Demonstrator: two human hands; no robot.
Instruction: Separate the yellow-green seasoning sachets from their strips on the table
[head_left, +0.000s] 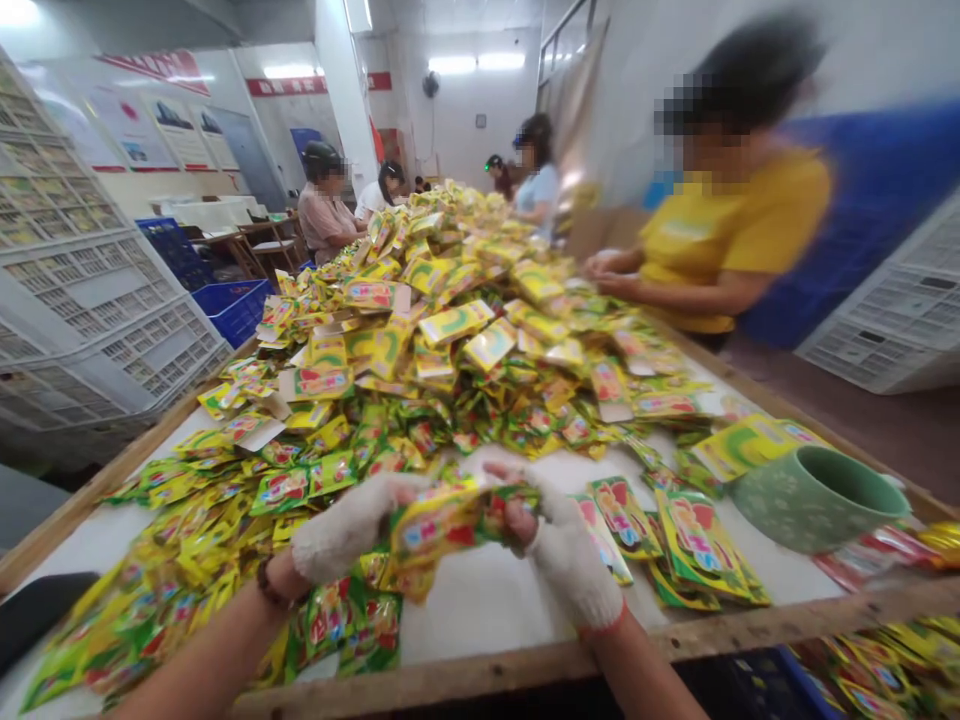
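Item: sachet bundle, yellow-green, held just above the near edge of the bench.
Left hand, gloved: closed round one end.
Right hand, gloved: pinching the other end.
Handling note: probably best gripped evenly, edges squared, clear of the loose heap behind.

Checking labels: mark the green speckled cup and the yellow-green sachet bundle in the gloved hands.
green speckled cup (784, 515), head view, outer wall.
yellow-green sachet bundle (439, 525), head view, middle of front sachet.
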